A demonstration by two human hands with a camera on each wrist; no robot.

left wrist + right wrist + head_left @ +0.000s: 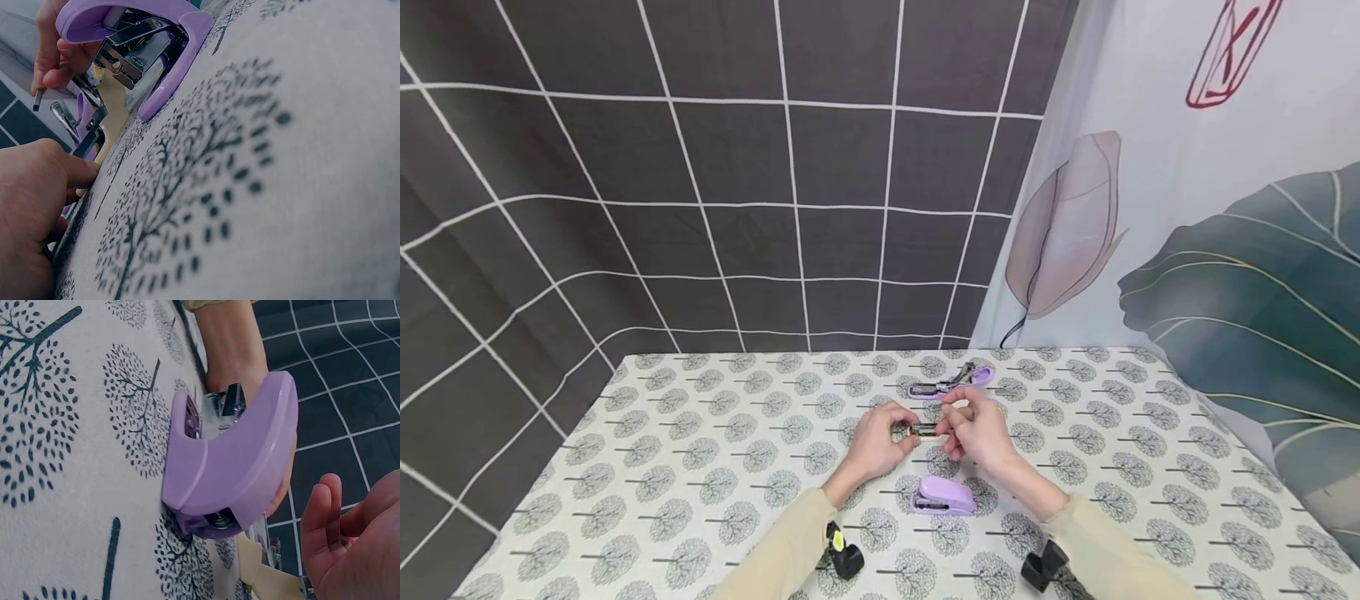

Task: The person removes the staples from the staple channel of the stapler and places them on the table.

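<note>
My left hand (880, 442) holds the left end of a small cream stapler (269, 569) lying on the cloth, its long metal channel (927, 430) exposed between my hands. In the left wrist view, a finger of that hand reaches against the metal part. Just to the right, my right hand (977, 429) is raised with its fingertips pinching a short grey metal strip (39, 100), probably staples; the strip is small and dim. Nearer the body, a purple stapler (943, 497) sits upright with its jaws apart, touched by neither hand.
Beyond the hands lies a second purple stapler (925, 391), swung open with its metal parts showing. A tree-print cloth (700, 450) covers the table. Dark checked fabric (842, 158) hangs behind, and a leaf-print curtain (1150, 183) hangs at the right.
</note>
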